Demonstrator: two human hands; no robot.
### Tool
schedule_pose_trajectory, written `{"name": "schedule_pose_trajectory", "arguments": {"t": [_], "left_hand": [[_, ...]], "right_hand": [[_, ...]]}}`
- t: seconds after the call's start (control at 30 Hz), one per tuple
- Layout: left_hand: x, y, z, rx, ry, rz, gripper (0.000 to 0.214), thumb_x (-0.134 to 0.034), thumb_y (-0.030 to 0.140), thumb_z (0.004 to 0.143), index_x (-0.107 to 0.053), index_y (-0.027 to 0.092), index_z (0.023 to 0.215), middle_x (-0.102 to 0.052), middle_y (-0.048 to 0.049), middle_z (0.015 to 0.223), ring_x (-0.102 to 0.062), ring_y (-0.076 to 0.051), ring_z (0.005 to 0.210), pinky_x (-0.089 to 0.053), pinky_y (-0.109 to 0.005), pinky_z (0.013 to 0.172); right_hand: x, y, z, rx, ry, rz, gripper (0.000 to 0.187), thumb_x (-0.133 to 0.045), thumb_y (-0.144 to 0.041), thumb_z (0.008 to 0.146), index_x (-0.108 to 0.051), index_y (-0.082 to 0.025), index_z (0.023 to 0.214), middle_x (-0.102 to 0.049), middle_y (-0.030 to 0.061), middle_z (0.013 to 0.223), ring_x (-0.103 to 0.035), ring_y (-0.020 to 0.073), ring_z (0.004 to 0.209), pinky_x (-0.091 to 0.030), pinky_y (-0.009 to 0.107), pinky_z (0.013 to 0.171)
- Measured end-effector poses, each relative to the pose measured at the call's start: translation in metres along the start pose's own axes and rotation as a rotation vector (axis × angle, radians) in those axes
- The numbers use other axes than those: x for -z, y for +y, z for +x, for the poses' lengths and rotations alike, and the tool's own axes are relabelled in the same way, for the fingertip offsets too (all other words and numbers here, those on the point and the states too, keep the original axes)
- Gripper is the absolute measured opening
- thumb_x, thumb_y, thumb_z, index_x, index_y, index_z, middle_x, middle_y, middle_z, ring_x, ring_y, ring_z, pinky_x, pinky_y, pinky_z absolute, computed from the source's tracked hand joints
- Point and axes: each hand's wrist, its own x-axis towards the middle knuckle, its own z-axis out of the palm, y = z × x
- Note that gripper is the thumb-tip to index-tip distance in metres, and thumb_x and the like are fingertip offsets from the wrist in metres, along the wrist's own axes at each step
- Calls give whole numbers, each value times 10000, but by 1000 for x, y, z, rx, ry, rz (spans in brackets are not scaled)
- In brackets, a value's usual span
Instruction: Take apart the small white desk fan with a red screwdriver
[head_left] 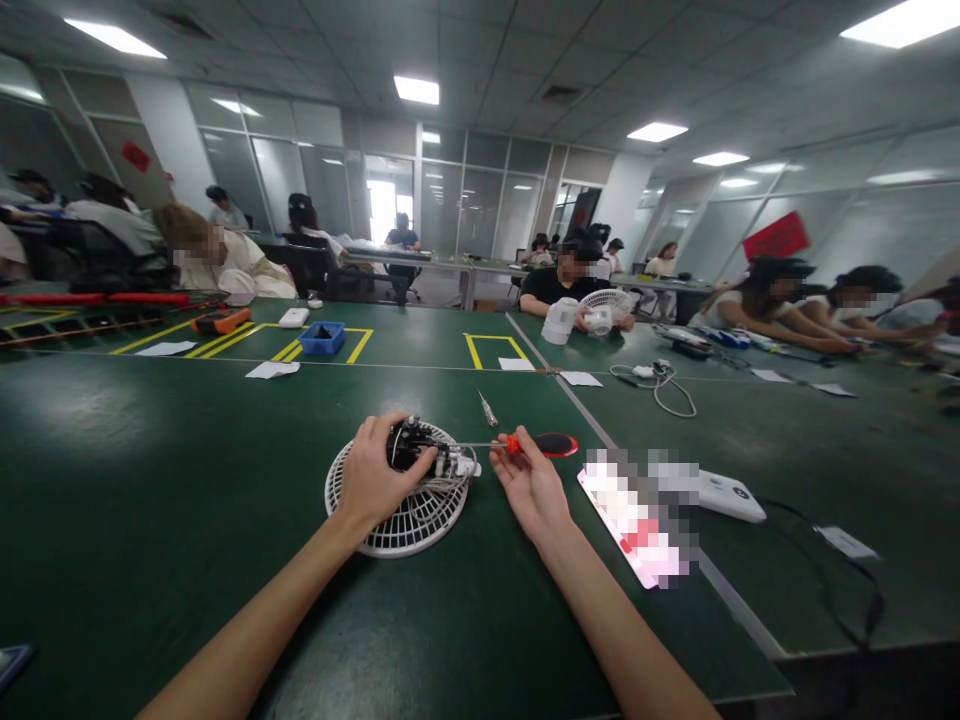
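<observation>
Left grip point(376, 470) is curled palm-down, right grip point(534, 486) bent palm-up.

Red-and-black screwdriver handle point(556, 444), white fan grille point(411, 538), black mechanism point(403, 450), blue tray point(322, 346), yellow-lined green tabletop point(187, 450)

Workshop with green workbenches point(150, 540) and screwdriver point(555, 445)

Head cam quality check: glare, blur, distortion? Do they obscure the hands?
Head view: glare on the green table at left and bottom centre; ceiling lights and far doorway blown out; edges stretched, distance soft; pixel blocks mask part of the bright slab. Also head view: left hand, right hand and screwdriver read clearly.
</observation>
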Motion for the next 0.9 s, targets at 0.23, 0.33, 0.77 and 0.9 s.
{"name": "schedule_pose_trajectory", "arguments": {"t": [0.23,0.33,0.77,0.9], "left_hand": [[0,0,0,20,11,-6,484,-734,498,829,-577,220,1193,-621,-73,1090,-624,-260,1003,-543,-445,890],[0,-1,0,25,7,-7,484,-732,503,832,-572,223,1193,-622,-74,1101,-628,-263,1010,-542,-450,902],[0,0,0,10,9,8,485,-734,497,831,-579,216,1194,-620,-73,1075,-628,-263,999,-540,-441,897],[0,0,0,20,12,0,481,-733,490,831,-580,213,1194,-622,-76,1082,-625,-262,1000,-538,-443,900]], "right_hand": [[4,0,3,3,7,-93,260,-927,-168,624,-691,-147,730,-723,25,667,-697,136,602,-615,202,584],[6,-2,6,35,-13,-44,303,-882,-33,590,-680,-179,763,-767,19,755,-746,150,726,-645,224,718],[7,2,8,2,25,-56,294,-941,-234,630,-692,-180,776,-706,1,670,-686,139,611,-632,228,600],[7,-1,7,34,-7,-75,299,-943,-159,583,-684,-173,731,-719,-3,678,-693,133,628,-625,214,607]]}}
